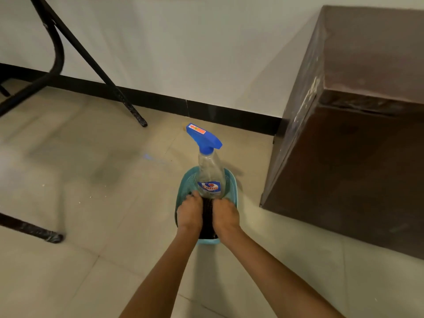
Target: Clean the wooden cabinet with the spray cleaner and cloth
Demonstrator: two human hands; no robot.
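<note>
A clear spray bottle [210, 173] with a blue trigger head stands upright in a small teal plastic basket [231, 182] on the tiled floor. A dark cloth [208, 216] lies in the basket's near half. My left hand [189, 213] and my right hand [226, 214] both reach down into the basket, one on each side of the cloth, with fingers curled against it just below the bottle. Whether the fingers grip the cloth is hidden. The dark brown wooden cabinet [358, 138] stands to the right of the basket, against the wall.
Black metal furniture legs [96, 65] cross the upper left and a black foot [34, 230] rests on the floor at the left. A black skirting board [206, 109] runs along the white wall. Beige floor tiles [103, 180] surround the basket.
</note>
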